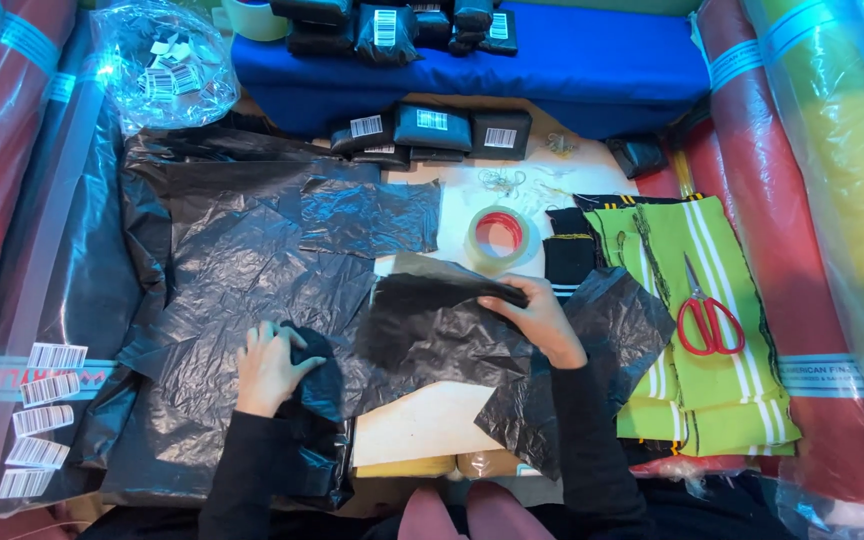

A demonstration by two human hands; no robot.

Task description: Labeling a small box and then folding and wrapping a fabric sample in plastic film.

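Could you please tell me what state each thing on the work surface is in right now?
left hand: pressing flat on a dark bundle.
right hand: pinching the edge of a black plastic sheet, lifted and folded over.
tape roll: lying flat, untouched.
scissors: closed, lying on the green striped fabric.
wrapped black packets: sealed, in a row.
clear bag of labels: crumpled, open or shut unclear.

A garment packing workshop — fabric rolls (832, 200), barcode labels (42, 420), wrapped black parcels (432, 128).
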